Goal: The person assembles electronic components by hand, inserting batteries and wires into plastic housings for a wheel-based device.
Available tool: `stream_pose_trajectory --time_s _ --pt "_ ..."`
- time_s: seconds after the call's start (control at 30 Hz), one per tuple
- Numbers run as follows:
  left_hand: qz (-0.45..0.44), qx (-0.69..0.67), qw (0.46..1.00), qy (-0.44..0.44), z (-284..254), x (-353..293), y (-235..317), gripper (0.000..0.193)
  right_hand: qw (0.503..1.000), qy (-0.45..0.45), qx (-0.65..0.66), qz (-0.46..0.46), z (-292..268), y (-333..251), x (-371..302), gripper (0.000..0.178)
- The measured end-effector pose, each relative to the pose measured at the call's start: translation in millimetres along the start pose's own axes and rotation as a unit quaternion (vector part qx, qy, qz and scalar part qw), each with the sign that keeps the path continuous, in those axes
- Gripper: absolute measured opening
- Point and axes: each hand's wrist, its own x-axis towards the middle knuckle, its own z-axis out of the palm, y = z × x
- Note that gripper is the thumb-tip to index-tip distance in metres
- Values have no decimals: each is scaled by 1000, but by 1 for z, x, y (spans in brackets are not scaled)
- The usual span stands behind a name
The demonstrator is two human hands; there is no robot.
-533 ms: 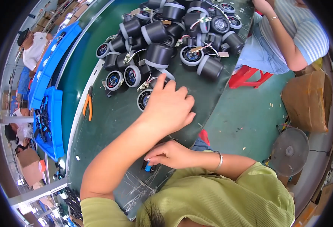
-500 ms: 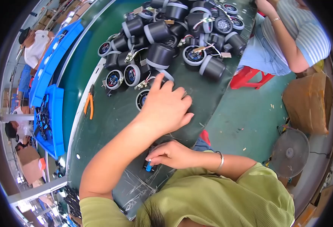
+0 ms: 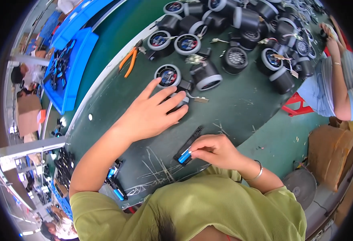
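My left hand (image 3: 150, 112) reaches over a black round housing with a grey ring (image 3: 168, 76). Its fingers are spread and stretched out, the fingertips at the housing's near side; part of the housing is hidden beneath them. Closer to me, my right hand (image 3: 216, 152) pinches the blue end of a long narrow black part (image 3: 186, 149) with thumb and fingers. That part lies slanted on the dark green table (image 3: 224, 108). Just beyond my left hand, another black cylinder (image 3: 205, 76) lies on its side, with a small connector and wires.
Many black cylindrical housings (image 3: 246, 20) are heaped at the far side. Orange-handled pliers (image 3: 131, 59) lie near the left edge. Blue bins (image 3: 70, 72) hold black parts. More black and blue parts (image 3: 118, 184) lie by my left elbow. A co-worker (image 3: 337, 80) sits at right.
The view has shifted, so the heap and pliers appear elsewhere in the picture. My hands are farther apart, and more of the black part at my right hand shows.
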Motion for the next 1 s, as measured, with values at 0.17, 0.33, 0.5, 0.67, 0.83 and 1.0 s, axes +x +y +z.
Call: stream_pose_trajectory --time_s 0.17,0.33,0.5,0.67,0.83,1.0 --pt "-51 19 998 14 13 -66 -2 34 999 29 31 28 7 -1 0 8" --pt "-292 -254 921 43 -6 -85 0 56 999 33 -10 30 9 -10 5 8" --pt "-354 -298 883 79 3 -83 0 56 997 51 -56 14 11 -18 14 8" --pt "-258 39 960 103 29 -111 3 54 997 67 -32 10 13 -16 14 8" --pt "-287 -85 951 72 19 -127 16 50 997 59 -41 26 9 -19 15 11" --pt "-563 -453 613 319 -2 -139 19 32 997 46 -56 -8 10 -20 22 12"
